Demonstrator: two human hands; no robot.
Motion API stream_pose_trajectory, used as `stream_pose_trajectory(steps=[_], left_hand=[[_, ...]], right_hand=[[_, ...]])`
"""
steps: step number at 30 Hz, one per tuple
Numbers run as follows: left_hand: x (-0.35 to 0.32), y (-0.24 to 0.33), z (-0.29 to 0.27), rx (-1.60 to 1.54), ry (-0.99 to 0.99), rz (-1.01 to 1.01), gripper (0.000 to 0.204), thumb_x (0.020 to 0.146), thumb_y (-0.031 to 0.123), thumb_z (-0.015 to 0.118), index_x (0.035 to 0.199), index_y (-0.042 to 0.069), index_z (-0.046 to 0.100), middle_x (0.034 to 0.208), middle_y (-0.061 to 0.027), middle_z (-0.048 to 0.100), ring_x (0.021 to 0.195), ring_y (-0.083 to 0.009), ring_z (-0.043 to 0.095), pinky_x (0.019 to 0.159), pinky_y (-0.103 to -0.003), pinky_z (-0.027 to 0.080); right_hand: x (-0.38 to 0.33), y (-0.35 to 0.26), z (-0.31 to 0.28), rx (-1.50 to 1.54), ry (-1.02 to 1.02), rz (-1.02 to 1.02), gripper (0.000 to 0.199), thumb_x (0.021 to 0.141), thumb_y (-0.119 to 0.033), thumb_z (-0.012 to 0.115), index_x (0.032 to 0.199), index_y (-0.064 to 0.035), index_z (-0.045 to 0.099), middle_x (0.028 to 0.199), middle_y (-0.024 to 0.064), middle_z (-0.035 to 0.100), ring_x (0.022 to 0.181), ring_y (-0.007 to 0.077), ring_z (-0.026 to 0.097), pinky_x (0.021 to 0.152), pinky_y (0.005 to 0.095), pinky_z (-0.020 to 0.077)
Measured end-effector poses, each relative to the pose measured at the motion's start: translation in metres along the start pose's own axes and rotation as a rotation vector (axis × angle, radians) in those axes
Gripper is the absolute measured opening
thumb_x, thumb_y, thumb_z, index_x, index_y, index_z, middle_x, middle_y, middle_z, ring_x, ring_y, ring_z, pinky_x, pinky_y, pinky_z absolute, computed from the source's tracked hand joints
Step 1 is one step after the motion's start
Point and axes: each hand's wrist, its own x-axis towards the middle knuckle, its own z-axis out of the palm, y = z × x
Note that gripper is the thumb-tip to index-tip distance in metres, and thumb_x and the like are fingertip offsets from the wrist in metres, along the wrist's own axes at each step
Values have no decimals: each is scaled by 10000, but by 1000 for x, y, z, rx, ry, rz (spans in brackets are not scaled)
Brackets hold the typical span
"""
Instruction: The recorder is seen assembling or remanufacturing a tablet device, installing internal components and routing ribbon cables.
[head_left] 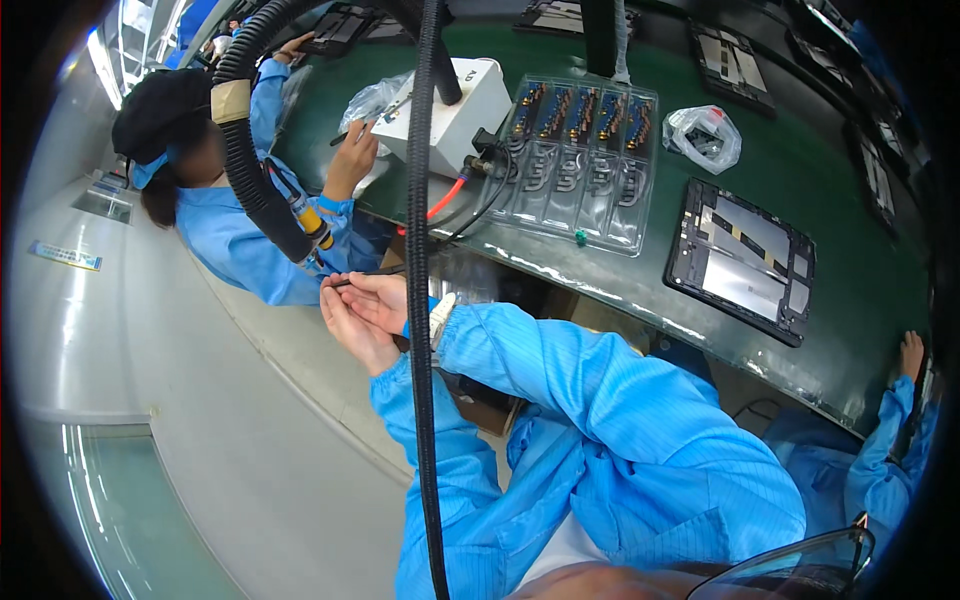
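Observation:
Both hands meet over the gap in front of the bench, at the end of a hanging black corrugated hose. My left hand (354, 332) is palm up, its fingertips closed at one end of a small dark thin part (341, 284). From the other side my right hand (380, 298) pinches the same part; a pale band shows at its wrist. The part is too small to name. Close by hangs a yellow-and-clear tool or fitting (312, 222) beside the thick ribbed hose (243, 150). A thinner black hose (420, 400) crosses in front of my right wrist.
On the green bench (640, 285) are a clear tray (570, 215) of small coloured parts, a white box (470, 108), a plastic bag (703, 138) and an opened tablet-like device (742, 262). A co-worker (240, 225) sits left, holding a thin tool; another person's arm (893, 410) is right.

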Motion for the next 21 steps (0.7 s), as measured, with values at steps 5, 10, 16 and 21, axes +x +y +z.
stream_pose_trajectory(steps=[5, 10, 16, 21], left_hand=[[-5, 2, 6, 2, -25, -20, 278, 909, 218, 461, 1066, -10, 480, 989, -83, 548, 913, -160, 534, 792, -268, 456], [-43, 8, 46, 18, -155, 67, 254, 915, 201, 449, 1031, -20, 493, 953, -111, 562, 881, -176, 555, 767, -261, 472], [-139, -2, 122, -116, -676, -47, 445, 806, 140, 607, 1185, -25, 441, 1127, -168, 536, 1006, -256, 539, 882, -381, 442], [-185, -24, 237, 400, -1574, -9, 425, 748, 98, 625, 1155, 29, 523, 1094, -142, 568, 1018, -256, 545, 865, -324, 415]], right_hand=[[-11, -5, 6, 21, -32, 9, 194, 852, -194, 556, 997, -65, 565, 958, 45, 597, 903, 137, 555, 830, 249, 445], [-58, -29, 5, 96, -177, -55, 198, 869, -148, 526, 987, 10, 549, 903, 92, 618, 832, 151, 600, 779, 258, 491], [-256, -86, 29, -286, 3, -625, 220, 844, -143, 566, 1003, 7, 547, 940, 109, 591, 847, 169, 595, 762, 276, 492], [-422, -169, -3, -863, 483, -1411, 188, 842, -111, 558, 983, 14, 553, 958, 119, 591, 846, 193, 590, 772, 312, 490]])
